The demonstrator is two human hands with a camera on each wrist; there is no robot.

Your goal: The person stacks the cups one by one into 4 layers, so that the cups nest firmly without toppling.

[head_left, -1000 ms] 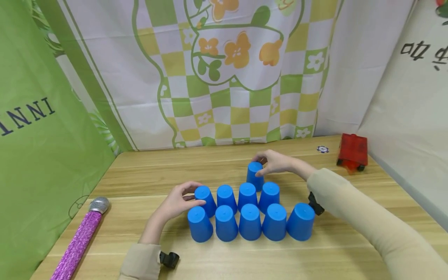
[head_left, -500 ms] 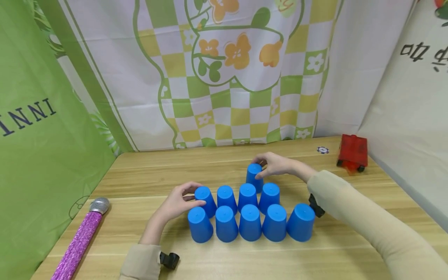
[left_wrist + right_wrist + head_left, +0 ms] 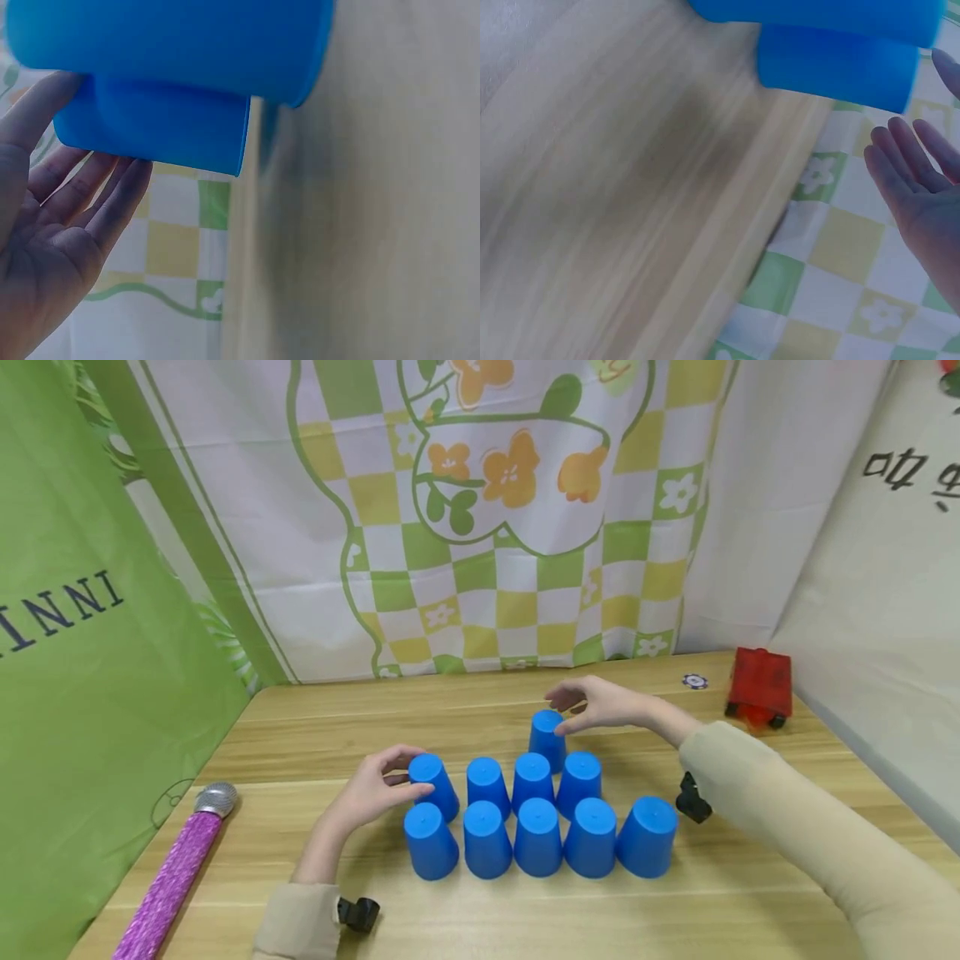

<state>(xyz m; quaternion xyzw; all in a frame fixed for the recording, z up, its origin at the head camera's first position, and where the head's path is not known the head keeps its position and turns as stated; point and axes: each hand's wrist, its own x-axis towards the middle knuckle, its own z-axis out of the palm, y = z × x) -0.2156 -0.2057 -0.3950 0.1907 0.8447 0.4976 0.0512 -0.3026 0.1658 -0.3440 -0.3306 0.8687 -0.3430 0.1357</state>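
Blue cups stand upside down in rows on the wooden table. My left hand (image 3: pixel 369 789) holds the leftmost cup (image 3: pixel 437 789) of the middle row between thumb and fingers. In the left wrist view, the thumb lies on one side of that held cup (image 3: pixel 154 124) and the fingers on the other. My right hand (image 3: pixel 606 703) is beside the single rear cup (image 3: pixel 548 743), fingers spread and loosely bent. The right wrist view shows the fingers (image 3: pixel 904 150) apart from the nearest cup (image 3: pixel 836 66). A front row of several cups (image 3: pixel 538 839) is closest to me.
A pink glittery microphone (image 3: pixel 168 885) lies at the table's left. On the far right are a red toy cart (image 3: pixel 761 685) and a poker chip (image 3: pixel 694 681). A patterned curtain (image 3: pixel 517 602) hangs behind the table (image 3: pixel 322 710).
My left hand has shifted slightly left and back with its cup, widening the gap to the neighbouring cup. My right hand's fingers have loosened from the rear cup and moved slightly right and up.
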